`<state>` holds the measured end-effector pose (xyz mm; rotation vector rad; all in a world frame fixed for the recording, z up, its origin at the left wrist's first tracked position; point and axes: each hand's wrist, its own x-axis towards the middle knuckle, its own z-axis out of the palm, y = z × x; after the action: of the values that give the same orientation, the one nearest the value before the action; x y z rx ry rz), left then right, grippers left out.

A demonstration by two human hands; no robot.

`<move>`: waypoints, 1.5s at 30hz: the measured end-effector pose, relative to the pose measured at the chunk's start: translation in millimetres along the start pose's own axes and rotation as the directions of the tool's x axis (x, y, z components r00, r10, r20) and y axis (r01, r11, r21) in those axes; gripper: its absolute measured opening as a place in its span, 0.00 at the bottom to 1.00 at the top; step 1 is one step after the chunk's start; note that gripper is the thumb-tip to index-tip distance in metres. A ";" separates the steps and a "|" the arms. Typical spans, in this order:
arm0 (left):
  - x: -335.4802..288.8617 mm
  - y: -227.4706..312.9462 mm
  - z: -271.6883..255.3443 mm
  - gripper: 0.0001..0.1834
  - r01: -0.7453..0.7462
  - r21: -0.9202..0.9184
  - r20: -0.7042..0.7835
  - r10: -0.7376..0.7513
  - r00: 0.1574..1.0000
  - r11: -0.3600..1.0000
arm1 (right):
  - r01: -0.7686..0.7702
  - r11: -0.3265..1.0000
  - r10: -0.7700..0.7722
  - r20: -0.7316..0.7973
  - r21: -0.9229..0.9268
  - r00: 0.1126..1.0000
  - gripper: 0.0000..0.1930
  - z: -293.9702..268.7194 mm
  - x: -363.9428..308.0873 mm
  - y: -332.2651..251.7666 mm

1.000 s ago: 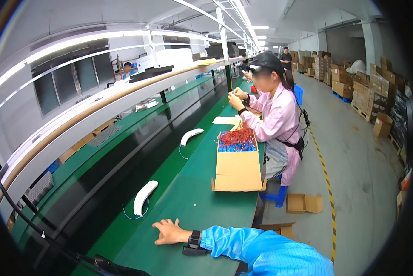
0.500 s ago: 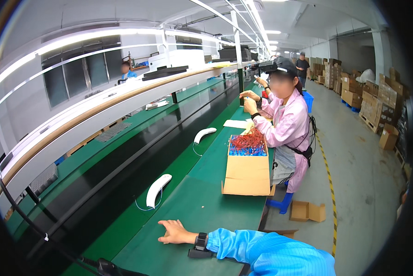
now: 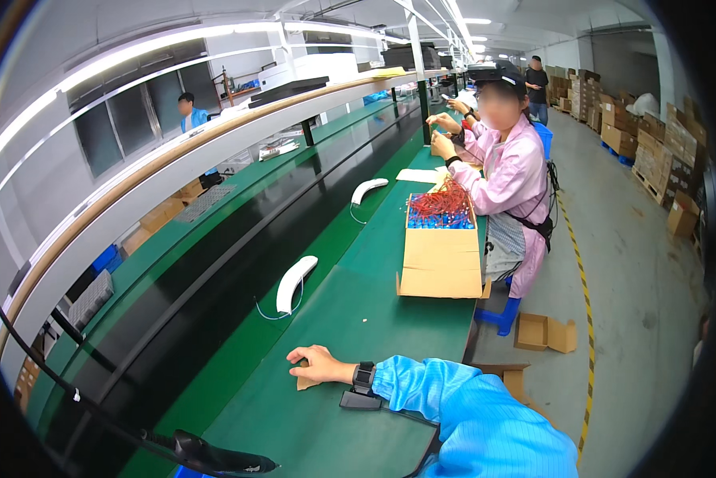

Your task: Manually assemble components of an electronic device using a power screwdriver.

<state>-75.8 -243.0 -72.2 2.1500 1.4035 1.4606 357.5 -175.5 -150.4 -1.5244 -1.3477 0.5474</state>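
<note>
My right hand (image 3: 323, 366) reaches in from the lower right in a blue sleeve, a black band round its wrist. It rests low over the green bench top (image 3: 326, 430), its fingers bent over a small tan piece (image 3: 304, 383) that shows under the palm. What exactly the piece is, I cannot tell. Farther along lies a curved white plastic part (image 3: 294, 284) with a thin blue wire. At the lower left hangs a black corded tool (image 3: 222, 456) with a thin tip, like an electric screwdriver. My left hand is out of view.
A second curved white part (image 3: 367, 190) lies farther up. An open cardboard box (image 3: 441, 263) of blue parts with red wires stands on the bench. Beside it sits a co-worker in pink (image 3: 505, 171). A long shelf (image 3: 135, 191) runs along the left; cartons (image 3: 545, 331) stand on the floor.
My right hand has gone from spread fingers to bent ones, with a tan piece now under them. The view has shifted, bringing more of the black tool into sight.
</note>
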 end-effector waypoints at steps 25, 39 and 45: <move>2.2 -5.8 0.2 0.02 0.173 0.102 -0.117 -0.161 0.980 0.980 | -0.021 0.992 0.025 0.028 -0.127 0.999 0.13 9.7 -14.7 -17.7; -17.9 -128.3 6.7 0.06 -0.352 0.024 -0.114 0.352 0.929 0.936 | -0.009 0.985 0.029 0.116 -0.170 0.993 0.12 9.0 -7.9 -25.1; 11.1 16.8 -2.4 0.06 -0.091 0.137 -0.069 0.101 0.993 0.986 | -0.001 0.987 0.012 0.068 -0.160 0.998 0.11 4.6 -18.1 -23.2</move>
<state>-67.0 -244.2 -53.9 2.2946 1.4819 1.5383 337.5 -192.9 -136.9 -1.6525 -1.4696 0.5104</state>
